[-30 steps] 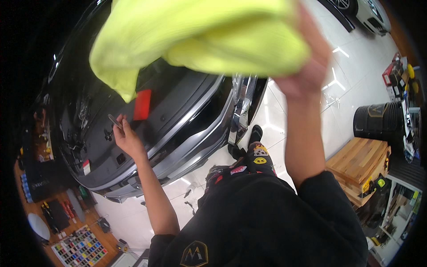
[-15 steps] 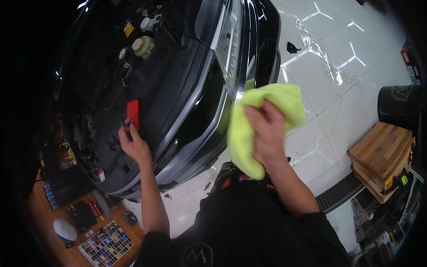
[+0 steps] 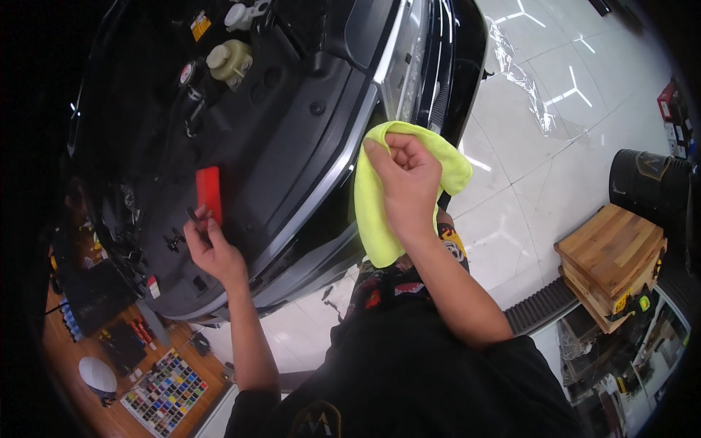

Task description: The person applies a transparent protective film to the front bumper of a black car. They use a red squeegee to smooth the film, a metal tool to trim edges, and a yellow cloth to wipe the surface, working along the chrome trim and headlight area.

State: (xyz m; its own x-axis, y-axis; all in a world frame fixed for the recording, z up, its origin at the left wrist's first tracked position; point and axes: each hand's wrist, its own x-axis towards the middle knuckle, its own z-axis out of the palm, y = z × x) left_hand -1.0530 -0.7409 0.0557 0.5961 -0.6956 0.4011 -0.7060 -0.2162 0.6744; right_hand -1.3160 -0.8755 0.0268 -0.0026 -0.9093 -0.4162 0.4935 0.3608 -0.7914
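My left hand (image 3: 213,252) is closed on a flat red squeegee-like piece (image 3: 209,191), its fingers at the lower end. A small dark part shows between the same fingertips. Both are above the black plastic cover (image 3: 281,157) of the car's open front. My right hand (image 3: 412,190) pinches a yellow-green microfibre cloth (image 3: 374,219) that drapes around and below the fingers. The cloth is over the car's front edge, by the silver trim strip (image 3: 310,197), hiding part of the headlight area. Whether it touches the surface I cannot tell.
A cream fluid reservoir (image 3: 229,62) sits in the engine bay. Clear film (image 3: 537,102) lies on the tiled floor (image 3: 504,219). To the right are a wooden box (image 3: 612,237) and a black drum (image 3: 646,182). At lower left is a colour-sample board (image 3: 164,394).
My right hand has brought the cloth left, against or over the car's front edge. My left hand and the red piece have shifted slightly down and left. The view has shifted a little.
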